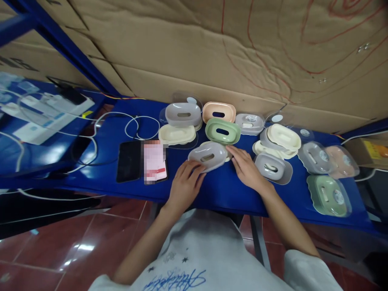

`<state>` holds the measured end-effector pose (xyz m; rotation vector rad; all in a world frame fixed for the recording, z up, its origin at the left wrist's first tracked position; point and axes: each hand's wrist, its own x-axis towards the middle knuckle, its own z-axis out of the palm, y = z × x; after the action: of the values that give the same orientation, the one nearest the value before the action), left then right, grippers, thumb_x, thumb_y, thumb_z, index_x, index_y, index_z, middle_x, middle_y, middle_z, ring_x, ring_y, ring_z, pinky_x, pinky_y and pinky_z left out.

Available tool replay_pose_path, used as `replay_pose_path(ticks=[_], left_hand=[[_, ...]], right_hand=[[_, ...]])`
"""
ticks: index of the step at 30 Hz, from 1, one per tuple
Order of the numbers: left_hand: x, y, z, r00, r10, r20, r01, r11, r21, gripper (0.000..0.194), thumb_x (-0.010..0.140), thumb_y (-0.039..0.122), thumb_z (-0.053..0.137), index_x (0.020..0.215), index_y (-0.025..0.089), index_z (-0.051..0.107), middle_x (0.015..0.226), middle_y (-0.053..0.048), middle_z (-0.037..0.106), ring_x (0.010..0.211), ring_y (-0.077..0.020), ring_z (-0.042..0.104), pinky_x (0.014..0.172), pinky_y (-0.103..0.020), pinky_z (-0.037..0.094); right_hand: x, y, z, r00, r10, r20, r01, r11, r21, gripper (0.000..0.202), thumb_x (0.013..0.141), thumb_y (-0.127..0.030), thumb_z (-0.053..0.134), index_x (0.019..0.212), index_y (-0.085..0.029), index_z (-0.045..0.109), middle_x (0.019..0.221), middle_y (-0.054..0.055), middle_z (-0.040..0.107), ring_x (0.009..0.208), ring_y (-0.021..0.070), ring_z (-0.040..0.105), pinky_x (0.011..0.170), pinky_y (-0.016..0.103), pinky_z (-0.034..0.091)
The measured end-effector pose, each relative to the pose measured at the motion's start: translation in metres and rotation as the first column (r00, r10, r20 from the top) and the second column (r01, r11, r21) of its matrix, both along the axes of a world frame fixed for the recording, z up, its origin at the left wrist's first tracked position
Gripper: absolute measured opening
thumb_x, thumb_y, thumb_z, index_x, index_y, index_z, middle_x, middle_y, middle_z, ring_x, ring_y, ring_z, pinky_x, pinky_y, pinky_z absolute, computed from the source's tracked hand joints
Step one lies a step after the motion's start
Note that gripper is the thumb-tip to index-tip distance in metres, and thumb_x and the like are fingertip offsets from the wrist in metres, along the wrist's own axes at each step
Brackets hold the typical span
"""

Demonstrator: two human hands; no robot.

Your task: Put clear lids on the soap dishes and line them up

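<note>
Across the blue counter (218,194), the left hand (184,182) held the front grey dish (216,152) by its near rim; the right hand (250,171) was loosely open beside it. Handling it called for steady rim support.

A glossy grey oval dish (217,154) with rounded ends, a raised rim and a long slot through its floor sits in the middle of the frame, its right end angled a little towards the top of the picture. A cream piece (228,156) peeks out from beneath that right end, most of its shape hidden. Just above them, a pale green dish (234,131) of much the same form lies open side up, the blue table (222,194) showing through its slot.
</note>
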<state>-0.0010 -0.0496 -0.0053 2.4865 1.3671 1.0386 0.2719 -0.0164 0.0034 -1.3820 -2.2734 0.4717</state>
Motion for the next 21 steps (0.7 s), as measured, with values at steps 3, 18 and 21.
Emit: replay_pose_path(ticks=[3, 18, 21], left_hand=[[0.012, 0.015, 0.002, 0.998, -0.06, -0.034, 0.059, 0.998, -0.03, 0.017, 0.105, 0.017, 0.061, 0.122, 0.018, 0.067, 0.126, -0.013, 0.071, 0.125, -0.0283, 0.066, 0.118, -0.053, 0.053], [0.021, 0.041, 0.002, 0.985, -0.15, -0.09, 0.137, 0.982, -0.131, 0.03, 0.109, 0.02, 0.052, 0.136, 0.018, 0.064, 0.151, -0.015, 0.062, 0.15, -0.0305, 0.053, 0.124, -0.052, 0.05], [0.022, 0.042, 0.004, 0.989, -0.114, -0.09, 0.104, 0.988, -0.112, 0.032, 0.109, 0.021, 0.052, 0.139, 0.018, 0.062, 0.159, -0.017, 0.054, 0.155, -0.0316, 0.047, 0.124, -0.053, 0.049]], right_hand=[[0.004, 0.002, 0.001, 0.996, -0.076, -0.049, 0.075, 0.997, -0.026, 0.055, 0.114, -0.037, 0.034, 0.169, -0.029, 0.034, 0.172, 0.01, 0.041, 0.161, 0.0267, 0.037, 0.131, 0.055, 0.034], [-0.005, 0.002, -0.006, 0.999, -0.039, -0.03, 0.043, 0.987, 0.152, 0.034, 0.109, -0.034, 0.054, 0.137, -0.02, 0.066, 0.166, 0.017, 0.048, 0.156, 0.0315, 0.045, 0.128, 0.054, 0.044], [-0.005, 0.005, -0.009, 0.994, -0.075, -0.076, 0.086, 0.984, 0.156, 0.035, 0.11, -0.032, 0.051, 0.14, -0.02, 0.064, 0.165, 0.016, 0.05, 0.157, 0.0303, 0.044, 0.128, 0.054, 0.044]])
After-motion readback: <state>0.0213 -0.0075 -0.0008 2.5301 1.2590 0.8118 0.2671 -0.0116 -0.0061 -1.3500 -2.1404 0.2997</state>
